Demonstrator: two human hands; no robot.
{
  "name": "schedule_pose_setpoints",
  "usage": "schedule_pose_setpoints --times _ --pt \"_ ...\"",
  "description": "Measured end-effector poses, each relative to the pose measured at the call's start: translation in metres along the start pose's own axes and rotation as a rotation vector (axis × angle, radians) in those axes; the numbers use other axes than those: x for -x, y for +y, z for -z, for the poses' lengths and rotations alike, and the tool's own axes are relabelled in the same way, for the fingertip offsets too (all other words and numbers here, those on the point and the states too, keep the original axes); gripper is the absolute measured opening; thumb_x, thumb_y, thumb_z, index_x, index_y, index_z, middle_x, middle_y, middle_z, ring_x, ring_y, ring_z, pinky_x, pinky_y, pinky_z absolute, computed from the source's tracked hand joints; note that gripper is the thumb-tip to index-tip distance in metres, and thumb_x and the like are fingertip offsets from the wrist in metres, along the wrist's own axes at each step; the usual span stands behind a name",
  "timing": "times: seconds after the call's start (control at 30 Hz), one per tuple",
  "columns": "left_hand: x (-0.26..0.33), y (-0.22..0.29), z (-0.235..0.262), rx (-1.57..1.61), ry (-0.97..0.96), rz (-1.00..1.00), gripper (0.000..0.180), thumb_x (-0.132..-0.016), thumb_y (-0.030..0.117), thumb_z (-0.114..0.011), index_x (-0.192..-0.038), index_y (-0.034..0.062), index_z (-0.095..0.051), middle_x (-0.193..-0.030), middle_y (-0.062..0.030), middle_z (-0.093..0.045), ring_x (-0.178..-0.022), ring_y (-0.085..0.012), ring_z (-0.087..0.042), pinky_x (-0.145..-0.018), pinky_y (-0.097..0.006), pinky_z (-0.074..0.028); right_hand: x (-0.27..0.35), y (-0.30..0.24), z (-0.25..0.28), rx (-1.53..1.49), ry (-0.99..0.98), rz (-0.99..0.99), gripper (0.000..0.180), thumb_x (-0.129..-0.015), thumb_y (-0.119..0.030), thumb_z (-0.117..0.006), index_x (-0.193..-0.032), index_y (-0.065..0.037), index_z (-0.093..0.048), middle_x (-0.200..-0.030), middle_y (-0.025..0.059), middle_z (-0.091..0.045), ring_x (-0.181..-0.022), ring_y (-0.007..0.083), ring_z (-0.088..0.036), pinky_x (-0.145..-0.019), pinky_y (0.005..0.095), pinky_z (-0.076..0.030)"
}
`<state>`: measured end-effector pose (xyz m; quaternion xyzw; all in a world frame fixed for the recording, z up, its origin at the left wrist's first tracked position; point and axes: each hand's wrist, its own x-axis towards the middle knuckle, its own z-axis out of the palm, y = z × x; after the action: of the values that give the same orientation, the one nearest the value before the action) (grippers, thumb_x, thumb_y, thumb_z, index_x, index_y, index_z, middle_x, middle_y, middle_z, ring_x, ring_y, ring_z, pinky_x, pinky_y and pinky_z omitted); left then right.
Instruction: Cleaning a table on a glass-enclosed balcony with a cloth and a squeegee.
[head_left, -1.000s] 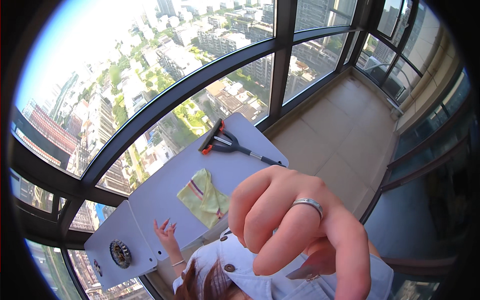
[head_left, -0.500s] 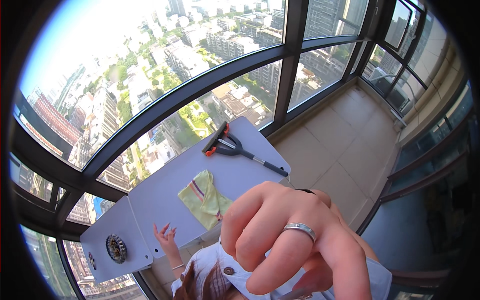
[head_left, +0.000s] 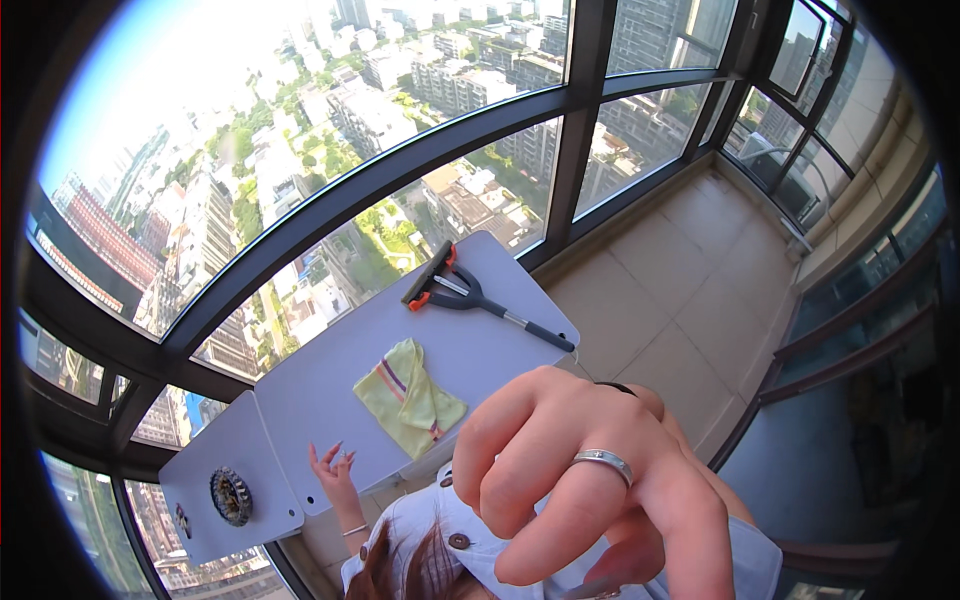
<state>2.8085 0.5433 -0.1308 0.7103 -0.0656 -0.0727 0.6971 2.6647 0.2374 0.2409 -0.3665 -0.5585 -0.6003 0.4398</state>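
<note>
We cannot see whether our curled right hand (head_left: 580,435) grips anything; our left hand (head_left: 336,480) spreads loosely; a thin black band (head_left: 616,388) newly shows.

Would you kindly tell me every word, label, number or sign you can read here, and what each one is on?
None can be read.
Light green cloth: stripes, no legible lettering.
Grey-and-orange squeegee-like tool: no legible label.
Silver ring: small marks, too tiny to read.
Round dark object: too small to tell.
Buildings outside: any signs are too small or blurred.
</note>
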Motion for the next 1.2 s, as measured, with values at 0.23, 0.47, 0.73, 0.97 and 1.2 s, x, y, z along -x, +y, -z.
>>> schedule_pose_setpoints --times 0.23,0.47,0.73,0.97,1.2 --pt "-0.001 -0.002 -0.002 0.027 -0.010 0.004 0.067 -0.091 0.003 -0.051 -0.149 0.0087 -0.017 -0.121 -0.0157 -0.052 -0.094 -0.0221 -0.064 -0.087 -0.032 -0.054 0.002 -0.012 -0.002 0.055 0.057 -0.196 0.041 -0.087 -0.037 -0.070 -0.125 -0.024 -0.060 -0.070 0.0067 -0.059 -0.043 0.0110 -0.040 -0.040 0.0246 -0.027" --pt "-0.005 -0.003 -0.004 -0.001 -0.020 0.028 0.067 -0.092 0.003 -0.051 -0.149 0.0070 -0.015 -0.123 -0.0168 -0.052 -0.096 -0.0229 -0.064 -0.087 -0.033 -0.054 -0.002 -0.034 0.028 -0.014 -0.148 -0.595 0.054 -0.091 -0.009 -0.046 -0.134 -0.042 -0.042 -0.084 0.0118 -0.066 -0.049 0.0170 -0.050 -0.052 0.0319 -0.047" --pt "0.006 -0.003 -0.001 0.003 0.017 0.049 0.068 -0.093 0.003 -0.052 -0.149 0.0053 -0.014 -0.123 -0.0167 -0.052 -0.097 -0.0223 -0.064 -0.088 -0.033 -0.054 -0.012 -0.036 0.038 -0.090 -0.261 -0.548 0.045 -0.092 -0.014 -0.056 -0.134 -0.022 -0.043 -0.064 0.0049 -0.064 -0.046 0.0130 -0.052 -0.046 0.0254 -0.047" --pt "0.009 -0.002 -0.003 0.010 0.017 0.056 0.066 -0.092 0.001 -0.052 -0.148 0.0039 -0.016 -0.121 -0.0167 -0.052 -0.097 -0.0202 -0.063 -0.090 -0.032 -0.053 -0.012 -0.044 0.037 -0.473 -0.170 -0.536 0.029 -0.088 -0.008 -0.061 -0.116 -0.007 -0.053 -0.063 0.0138 -0.063 -0.045 0.0175 -0.052 -0.045 0.0290 -0.045" --pt "0.010 -0.001 -0.008 0.019 -0.016 0.096 0.064 -0.093 0.001 -0.051 -0.147 0.0032 -0.018 -0.120 -0.0169 -0.053 -0.097 -0.0200 -0.063 -0.090 -0.032 -0.053 -0.005 -0.035 0.032 -0.678 -0.024 -0.605 0.017 -0.088 -0.005 -0.059 -0.104 0.000 -0.058 -0.060 0.0154 -0.060 -0.044 0.0184 -0.051 -0.043 0.0281 -0.044"
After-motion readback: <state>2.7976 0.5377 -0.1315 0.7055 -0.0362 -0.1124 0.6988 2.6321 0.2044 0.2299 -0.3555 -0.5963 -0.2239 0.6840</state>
